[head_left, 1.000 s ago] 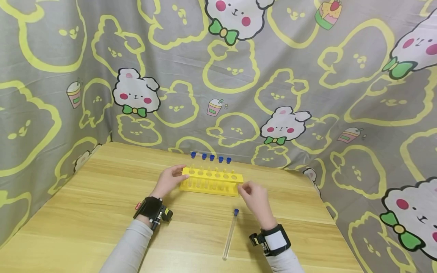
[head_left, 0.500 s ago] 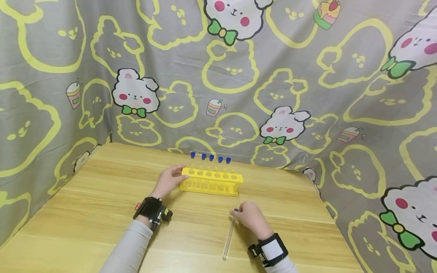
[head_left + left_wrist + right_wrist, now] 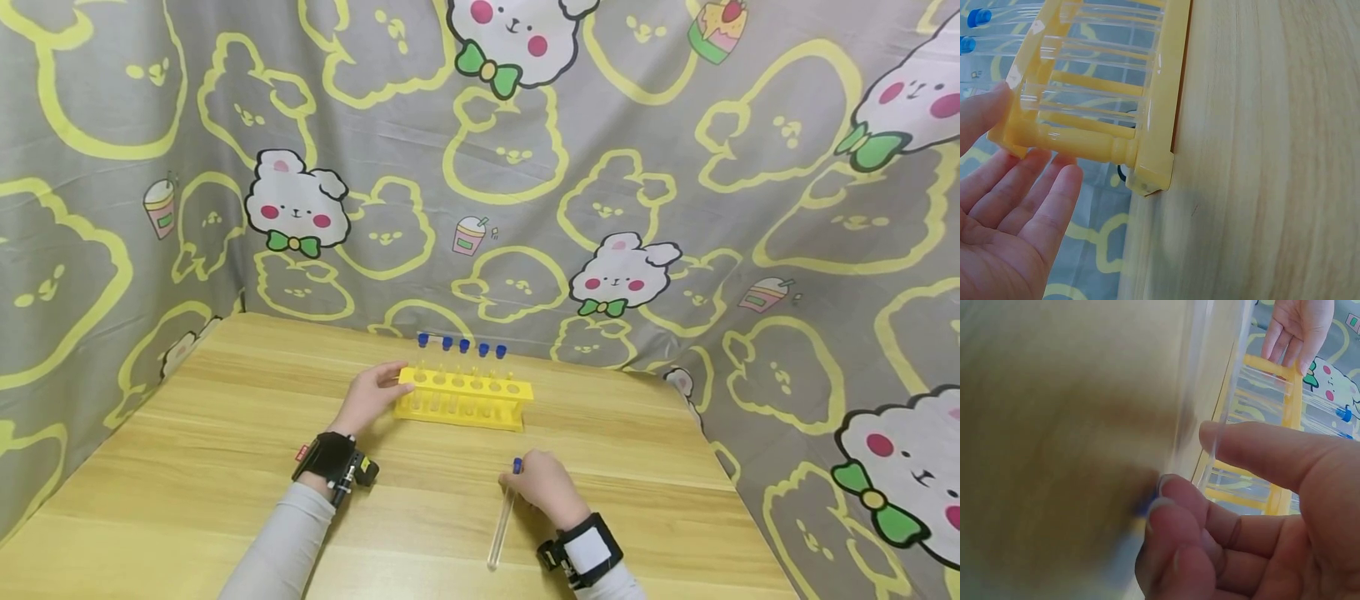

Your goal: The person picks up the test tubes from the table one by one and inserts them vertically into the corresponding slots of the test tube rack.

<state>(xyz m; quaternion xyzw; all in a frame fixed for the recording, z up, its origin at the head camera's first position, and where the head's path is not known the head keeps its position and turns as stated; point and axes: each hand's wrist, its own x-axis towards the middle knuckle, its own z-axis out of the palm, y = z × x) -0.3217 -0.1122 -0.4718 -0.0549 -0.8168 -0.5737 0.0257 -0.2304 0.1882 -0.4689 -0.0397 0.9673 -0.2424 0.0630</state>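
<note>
A yellow test tube rack (image 3: 459, 423) stands on the table, with several capped test tubes upright in it, their blue caps (image 3: 465, 345) above the top plate. My left hand (image 3: 365, 400) holds the rack's left end, thumb at the edge of the top plate and fingers (image 3: 1054, 203) behind and below it. Nearer to me, a loose clear test tube (image 3: 500, 529) with a blue cap (image 3: 517, 464) lies slanted, cap end away from me. Just below that cap my right hand (image 3: 551, 485) pinches the tube between thumb (image 3: 1229, 440) and fingers. Its rounded end is close over the wood.
The wooden table (image 3: 225, 467) has its back edge against a grey curtain (image 3: 412, 275) printed with yellow outlines and rabbit faces. More curtain hangs at the left and right sides. A camera strap (image 3: 333, 458) is on each wrist.
My right hand has come from the rack's right end back towards me to the loose test tube and taken hold of it below the cap. The left hand has stayed on the rack.
</note>
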